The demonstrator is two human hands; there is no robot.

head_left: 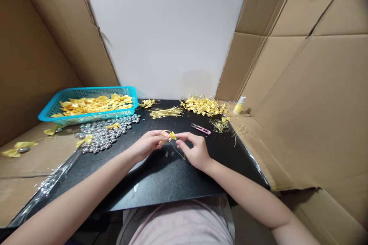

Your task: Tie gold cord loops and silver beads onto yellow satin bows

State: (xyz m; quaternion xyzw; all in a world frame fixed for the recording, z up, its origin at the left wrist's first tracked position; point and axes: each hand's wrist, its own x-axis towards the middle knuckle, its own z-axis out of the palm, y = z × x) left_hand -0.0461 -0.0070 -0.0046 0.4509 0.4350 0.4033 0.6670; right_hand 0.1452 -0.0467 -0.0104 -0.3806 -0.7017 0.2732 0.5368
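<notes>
Above the middle of the black table, my left hand [149, 143] pinches a small yellow ribbon bow [172, 135] between thumb and fingers. A thin gold cord loops from the bow, and a shiny silver bead seems to sit just under it. My right hand [195, 148] is at the bow's right side, its index fingertip and thumb closed in on the ribbon's edge. A loose cord end hangs below, between the hands. Pink-handled thread snips [201, 128] lie on the table beyond my right hand. Left of my left hand spread many silver beads [100, 134].
A turquoise basket [46, 113] of yellow bows stands back left. Behind my hands lie cut gold cords [166, 112] and a heap of corded bows [204, 105]. A tangle of cord [220, 124] and a small bottle [239, 105] are right. Cardboard walls [310, 95] flank the table.
</notes>
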